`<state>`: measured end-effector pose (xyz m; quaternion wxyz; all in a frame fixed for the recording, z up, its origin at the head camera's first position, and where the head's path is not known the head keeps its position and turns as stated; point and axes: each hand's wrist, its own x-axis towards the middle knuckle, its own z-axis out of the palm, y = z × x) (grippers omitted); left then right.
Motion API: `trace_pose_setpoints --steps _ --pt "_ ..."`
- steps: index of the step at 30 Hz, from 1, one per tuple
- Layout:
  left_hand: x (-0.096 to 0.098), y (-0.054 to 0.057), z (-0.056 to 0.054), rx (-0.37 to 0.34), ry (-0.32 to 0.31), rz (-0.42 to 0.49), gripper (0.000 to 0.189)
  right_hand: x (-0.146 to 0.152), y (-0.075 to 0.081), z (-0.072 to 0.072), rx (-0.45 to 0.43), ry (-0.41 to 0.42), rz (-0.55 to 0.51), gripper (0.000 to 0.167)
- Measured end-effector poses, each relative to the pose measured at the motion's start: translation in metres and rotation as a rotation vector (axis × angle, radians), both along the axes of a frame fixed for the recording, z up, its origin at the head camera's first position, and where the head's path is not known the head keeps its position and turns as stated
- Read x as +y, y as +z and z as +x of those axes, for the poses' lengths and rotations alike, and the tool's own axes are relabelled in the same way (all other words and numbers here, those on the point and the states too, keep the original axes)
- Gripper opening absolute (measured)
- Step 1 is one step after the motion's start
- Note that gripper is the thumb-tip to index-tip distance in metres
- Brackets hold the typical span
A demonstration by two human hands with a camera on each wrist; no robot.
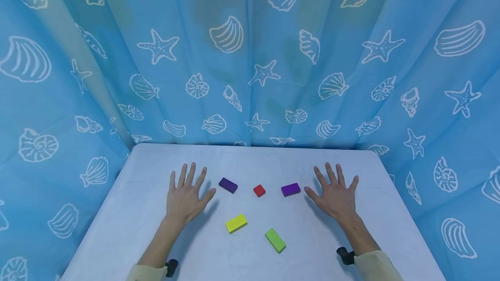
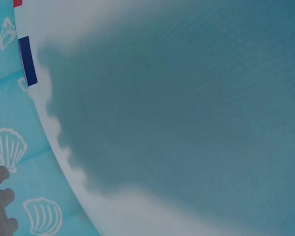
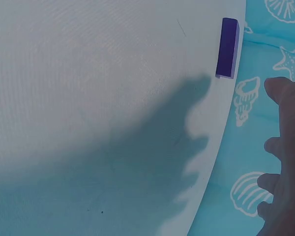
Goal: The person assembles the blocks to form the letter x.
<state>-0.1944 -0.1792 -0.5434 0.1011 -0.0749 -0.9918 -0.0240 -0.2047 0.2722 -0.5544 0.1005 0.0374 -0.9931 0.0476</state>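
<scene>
My left hand [image 1: 184, 199] is held palm down over the left of the white table, fingers straight and spread, with nothing in it. Just right of its fingertips lies a dark purple block [image 1: 228, 185]. On the other side my right hand [image 1: 335, 197] has its fingers spread too and holds nothing; its thumb points at a brighter purple block [image 1: 291, 190]. Between the purple blocks sits a small red block [image 1: 259, 191]. Nearer to me lie a yellow block [image 1: 236, 223] and a green block [image 1: 275, 240]. Shadows of both hands fall on the tabletop, apart from the fingers.
The white table [image 1: 250, 166] has rounded far corners. A blue curtain [image 1: 250, 99] printed with shells and starfish surrounds it at the back and both sides. Each wrist carries a small black camera, such as the right wrist's camera [image 1: 345, 256].
</scene>
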Motion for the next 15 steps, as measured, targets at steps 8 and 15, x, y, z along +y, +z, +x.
trace_pose_setpoints --steps 8,15 --pt "0.0007 0.0027 -0.0011 -0.023 -0.007 -0.001 0.082 -0.0013 0.0 -0.0008 0.029 0.006 -0.005 0.085" --pt "0.0037 0.0008 -0.0001 -0.044 -0.061 0.031 0.078 -0.0047 0.0004 0.0019 0.035 0.0 -0.024 0.082"
